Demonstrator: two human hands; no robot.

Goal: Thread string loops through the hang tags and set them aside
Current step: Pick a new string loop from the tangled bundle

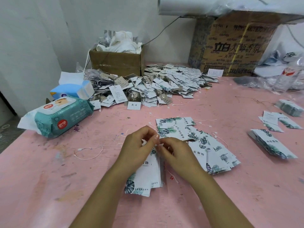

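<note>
Landmark: small open brown cardboard box (116,62), stuffed with white cloth, standing at the back of the pink table top (49,186).
Held item: stack of white card hang tags with green leaf print (144,180), well in front of the box at the near edge, lower end lying on the table, upper end under the hands.
Left hand (138,145): fingers curled, narrow pinch on the top edge of the stack.
Right hand (176,152): fingers curled, tips pressed close against the left fingertips, pinching a thin white string (172,176); the contact point itself is blurred.
Fanned tags: overlapping spread of the same leaf-print tags (205,145), in front of the box and to its right, just beside the right hand.
Loose loop: one white string loop with a small clasp (88,153), in front of the box, left of the hands, lying apart.
Heap: large pile of strung mixed paper tags (148,86), against the box's front and right side.
Wipes: teal soft pack of baby wipes (60,117), front-left of the box.
Tissues: blue soft tissue pack (72,91), left of the box, touching the heap.
Carton: large printed brown carton (233,45), right of the box.
Side stacks: small piles of leaf-print tags (273,143), far right of the box.
</note>
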